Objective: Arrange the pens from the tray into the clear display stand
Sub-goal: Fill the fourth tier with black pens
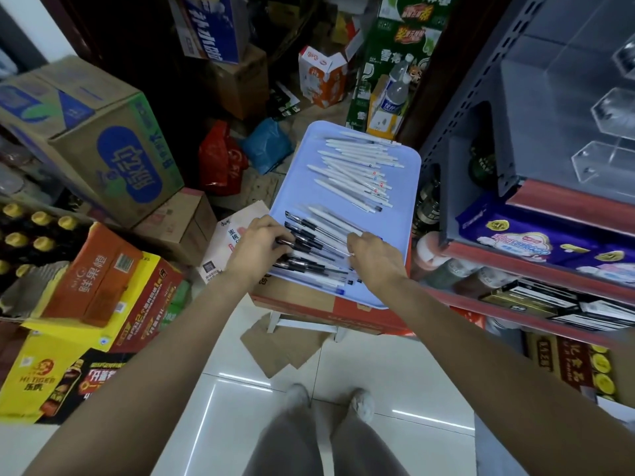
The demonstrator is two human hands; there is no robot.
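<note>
A pale blue tray (405, 187) lies on a red carton ahead of me. Several white pens (357, 170) are heaped on its far half. Several clear pens with black caps (314, 235) lie on its near half. My left hand (257, 247) is over the capped ends of these pens, fingers curled around a few of them. My right hand (372, 254) covers their other ends, fingers bent down on them. The clear display stand (604, 108) sits on the upper shelf at the right, its compartments showing no pens.
A grey and red shelf rack (536, 255) with packaged goods stands right of the tray. Stacked cartons (99, 142) and drink cases (103, 280) crowd the left. A red carton (309, 310) carries the tray. White floor tiles and my feet are below.
</note>
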